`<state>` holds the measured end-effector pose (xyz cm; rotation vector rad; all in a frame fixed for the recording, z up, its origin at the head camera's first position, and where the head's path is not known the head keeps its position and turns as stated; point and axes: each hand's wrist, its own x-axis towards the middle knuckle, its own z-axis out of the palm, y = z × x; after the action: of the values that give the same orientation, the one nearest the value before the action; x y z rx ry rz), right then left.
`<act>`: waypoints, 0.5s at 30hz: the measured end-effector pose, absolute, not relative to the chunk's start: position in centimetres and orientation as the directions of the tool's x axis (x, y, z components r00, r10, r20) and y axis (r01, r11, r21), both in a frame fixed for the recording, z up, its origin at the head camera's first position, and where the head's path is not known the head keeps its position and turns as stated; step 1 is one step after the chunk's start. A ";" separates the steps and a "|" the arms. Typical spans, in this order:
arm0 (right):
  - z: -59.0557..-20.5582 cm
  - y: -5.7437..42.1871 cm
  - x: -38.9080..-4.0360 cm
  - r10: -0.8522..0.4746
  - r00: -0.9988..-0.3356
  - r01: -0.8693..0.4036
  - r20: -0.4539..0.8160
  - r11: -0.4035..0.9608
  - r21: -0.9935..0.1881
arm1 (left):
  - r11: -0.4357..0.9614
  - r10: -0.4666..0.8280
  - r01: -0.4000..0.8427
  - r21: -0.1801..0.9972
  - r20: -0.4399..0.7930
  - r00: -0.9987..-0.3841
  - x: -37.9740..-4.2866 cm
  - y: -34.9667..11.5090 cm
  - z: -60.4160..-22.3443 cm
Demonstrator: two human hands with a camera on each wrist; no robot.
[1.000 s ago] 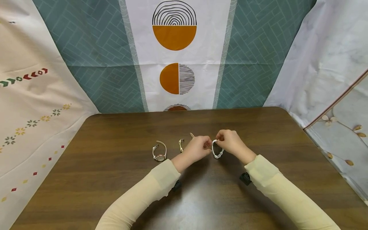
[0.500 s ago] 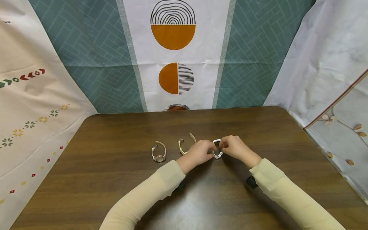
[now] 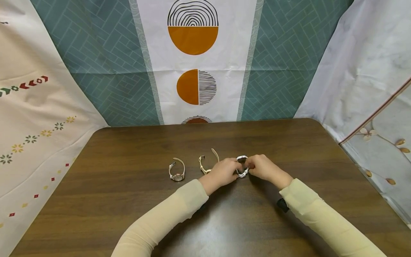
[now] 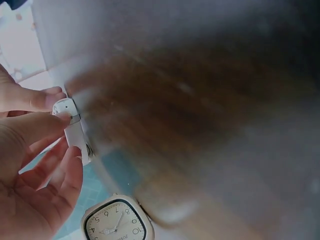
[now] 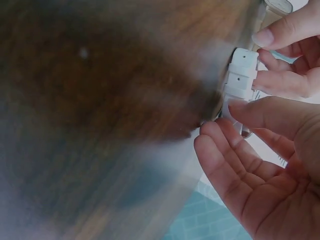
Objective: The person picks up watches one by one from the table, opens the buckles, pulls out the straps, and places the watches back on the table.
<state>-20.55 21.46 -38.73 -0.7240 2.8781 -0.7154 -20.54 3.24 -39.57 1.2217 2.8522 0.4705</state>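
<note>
A white-strapped watch [image 3: 242,175] stands in a loop on the wooden table, between both hands. My left hand [image 3: 223,171] pinches its white strap [image 4: 75,135] from the left, thumb on the strap's outer face. From the other side my right hand [image 3: 264,167] grips the strap, its thumb [image 5: 242,111] pressed on it below the strap's holes. Fingertips of the two hands almost meet at the strap. A cream watch [image 3: 202,167] lies just left of my left hand and is partly hidden by it; its squarish dial [image 4: 119,226] appears in the left wrist view.
Further left lies another watch [image 3: 177,177] with a round dial and pale strap, curled open. The brown wooden table [image 3: 128,214] reaches back to a patterned teal and white cloth [image 3: 273,89]. Light cloths hang at both sides.
My left hand has moved right and slightly down onto the white watch's strap, uncovering more of the cream watch. My right hand has come down from the loop's top to its right side.
</note>
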 end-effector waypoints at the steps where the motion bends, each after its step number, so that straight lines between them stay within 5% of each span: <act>1: -38.8 21.4 -20.5 -0.469 -0.882 -0.430 0.031 0.777 -0.459 | 0.647 0.711 0.711 0.275 0.117 -0.693 -20.6 3.3 -39.6; 15: -39.4 21.6 -20.3 -0.461 -0.884 -0.438 0.077 0.761 -0.478 | 0.653 0.717 0.718 0.241 0.110 -0.688 -20.6 3.4 -39.6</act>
<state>-20.33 21.56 -39.38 -0.7418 2.9059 -0.7713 -20.64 3.40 -39.63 1.2420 2.8603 0.4201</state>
